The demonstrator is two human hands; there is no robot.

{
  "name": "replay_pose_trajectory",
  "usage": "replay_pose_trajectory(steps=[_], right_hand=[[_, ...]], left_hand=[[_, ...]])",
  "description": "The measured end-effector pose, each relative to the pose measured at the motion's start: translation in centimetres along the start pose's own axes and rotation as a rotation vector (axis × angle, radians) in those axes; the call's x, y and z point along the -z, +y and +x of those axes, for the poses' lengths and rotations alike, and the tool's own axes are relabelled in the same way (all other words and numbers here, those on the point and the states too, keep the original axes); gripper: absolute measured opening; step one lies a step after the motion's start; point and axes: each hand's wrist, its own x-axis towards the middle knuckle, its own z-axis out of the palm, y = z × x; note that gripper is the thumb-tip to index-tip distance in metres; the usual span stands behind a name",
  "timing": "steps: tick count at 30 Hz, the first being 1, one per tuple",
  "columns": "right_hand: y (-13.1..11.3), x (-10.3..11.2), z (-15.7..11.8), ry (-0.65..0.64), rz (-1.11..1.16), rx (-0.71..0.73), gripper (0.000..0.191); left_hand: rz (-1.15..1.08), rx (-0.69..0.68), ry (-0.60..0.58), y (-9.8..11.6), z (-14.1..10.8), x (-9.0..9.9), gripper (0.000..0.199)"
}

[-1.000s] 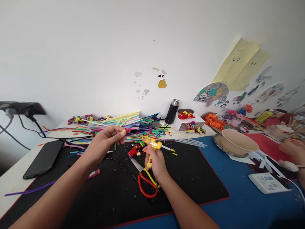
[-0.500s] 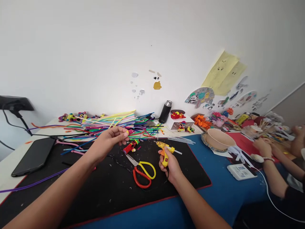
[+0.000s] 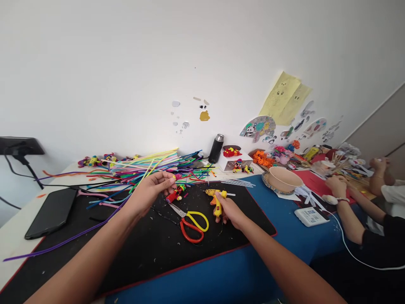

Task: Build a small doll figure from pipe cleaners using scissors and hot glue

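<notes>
Between the thumb and fingers of my left hand (image 3: pixel 158 185) is a small pink and yellow fuzzy piece (image 3: pixel 177 176), mostly covered by the fingertips. My right hand (image 3: pixel 226 209) grips a yellow hot glue gun (image 3: pixel 217 200), its nozzle pointing left and a clear glue stick (image 3: pixel 230 194) poking out of the back. Below my left fingertips, a red and green pipe-cleaner figure (image 3: pixel 173 196) lies on the black mat (image 3: pixel 142 261). Scissors (image 3: pixel 193 226) with one red and one yellow handle lie partly open on the mat between my hands.
A heap of pipe cleaners (image 3: pixel 145 165) lies along the wall, beside a black bottle (image 3: pixel 216 148). At left rests a dark tablet (image 3: pixel 52 211). Spare glue sticks (image 3: pixel 238 183), a beige bowl (image 3: pixel 285 179) and a white box (image 3: pixel 311 216) lie rightward. Other people's hands (image 3: pixel 337 188) are at far right.
The camera view has shifted slightly to the right. My right hand has turned the glue gun a little, and both hands keep their holds.
</notes>
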Motion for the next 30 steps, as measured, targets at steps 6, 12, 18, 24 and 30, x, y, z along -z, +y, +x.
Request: replay_pose_trajectory(steps=[6, 12, 18, 24, 30], right_hand=[[0.2, 2.2, -1.1, 0.058, -0.238, 0.122, 0.045], [-0.8, -0.5, -3.3, 0.078, -0.252, 0.283, 0.038], [-2.7, -6.3, -3.1, -0.065, -0.028, 0.399, 0.043], [-3.7, -9.8, -1.5, -0.075, 0.199, 0.429, 0.043], [-4.7, -12.0, 0.3, -0.079, 0.330, 0.430, 0.041]], left_hand=[[-0.051, -0.008, 0.002, 0.1, -0.2, 0.0, 0.043], [-0.053, -0.008, -0.002, -0.2, -0.2, 0.0, 0.043], [-0.100, 0.058, 0.001, -1.3, -0.1, -0.3, 0.043], [-0.150, 0.108, 0.046, -2.5, 0.3, -0.1, 0.042], [-0.108, 0.060, 0.152, -3.5, 0.6, -0.7, 0.042]])
